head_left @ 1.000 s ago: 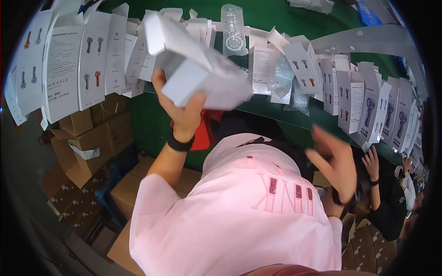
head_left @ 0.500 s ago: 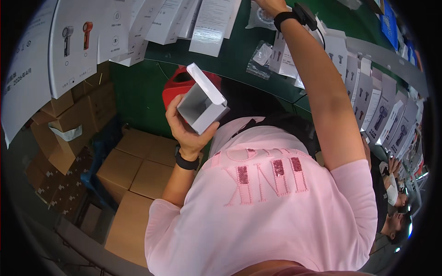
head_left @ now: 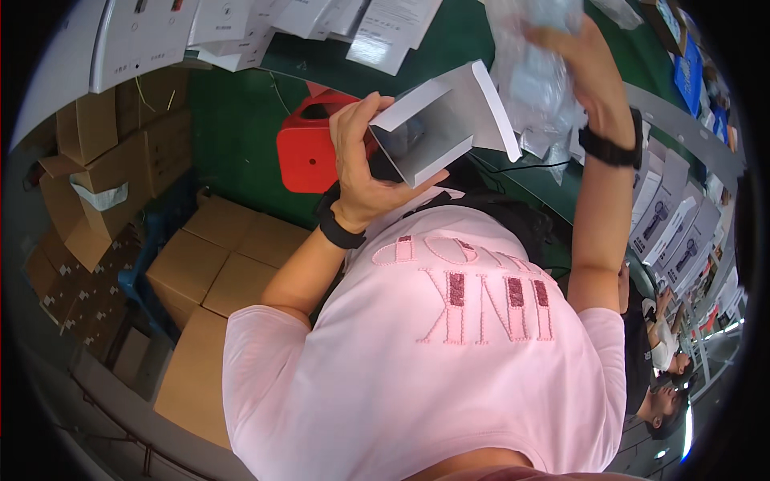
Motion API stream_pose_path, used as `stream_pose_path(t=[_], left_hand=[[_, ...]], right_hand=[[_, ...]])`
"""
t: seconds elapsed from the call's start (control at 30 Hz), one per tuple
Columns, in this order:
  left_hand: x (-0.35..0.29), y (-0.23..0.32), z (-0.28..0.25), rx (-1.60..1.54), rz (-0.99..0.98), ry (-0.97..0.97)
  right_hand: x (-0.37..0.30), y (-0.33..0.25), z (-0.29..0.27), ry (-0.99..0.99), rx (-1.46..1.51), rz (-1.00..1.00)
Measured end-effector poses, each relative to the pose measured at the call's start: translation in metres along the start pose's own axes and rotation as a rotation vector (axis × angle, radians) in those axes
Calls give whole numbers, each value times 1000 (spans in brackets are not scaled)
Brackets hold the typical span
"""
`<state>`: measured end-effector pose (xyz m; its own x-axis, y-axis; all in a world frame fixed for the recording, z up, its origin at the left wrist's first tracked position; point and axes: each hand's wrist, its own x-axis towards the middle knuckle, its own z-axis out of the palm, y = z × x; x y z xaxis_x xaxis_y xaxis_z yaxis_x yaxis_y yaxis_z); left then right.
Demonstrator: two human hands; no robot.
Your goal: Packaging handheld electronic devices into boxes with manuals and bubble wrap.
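My left hand (head_left: 358, 156) grips a white cardboard box (head_left: 491, 112) from its left side, fingers and thumb around its walls. The box is tilted, its open end faces up toward me, and its flap stands out to the right. Its inside is in shadow; what lies deep in it is hard to make out. My right hand (head_left: 589, 76), somewhat blurred, is closed on a clear plastic bag (head_left: 521, 104) with a pale blue item inside. That bag hangs just beyond the box flap, over the green table (head_left: 449, 40); the item's exact kind is unclear.
White printed boxes (head_left: 148, 40) stand along the table at upper left, and more boxes (head_left: 670, 232) line the right. A red plastic stool (head_left: 303, 152) is below the table edge. Brown cartons (head_left: 208, 256) are stacked at left. Other people (head_left: 666, 401) are at far right.
My right hand has come back from the far table with the bagged pale blue item. My left hand has moved right and up, turning the box's open end more toward me.
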<state>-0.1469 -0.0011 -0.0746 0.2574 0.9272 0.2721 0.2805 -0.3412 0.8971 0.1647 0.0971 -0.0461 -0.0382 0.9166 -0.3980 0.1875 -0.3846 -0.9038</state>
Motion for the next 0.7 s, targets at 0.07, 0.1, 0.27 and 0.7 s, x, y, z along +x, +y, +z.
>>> stream_pose_path(t=[0.07,0.1,0.27,0.7], left_hand=[[-1,0,6,-147,-19,36],[3,-2,12,-271,-19,69],[24,13,16,-462,-341,46],[54,34,58,-459,-635,-350]], right_hand=[[-38,-12,9,-73,111,40],[-58,-20,13,-23,175,68],[-116,9,-8,62,426,138],[-193,77,-10,104,1108,130]])
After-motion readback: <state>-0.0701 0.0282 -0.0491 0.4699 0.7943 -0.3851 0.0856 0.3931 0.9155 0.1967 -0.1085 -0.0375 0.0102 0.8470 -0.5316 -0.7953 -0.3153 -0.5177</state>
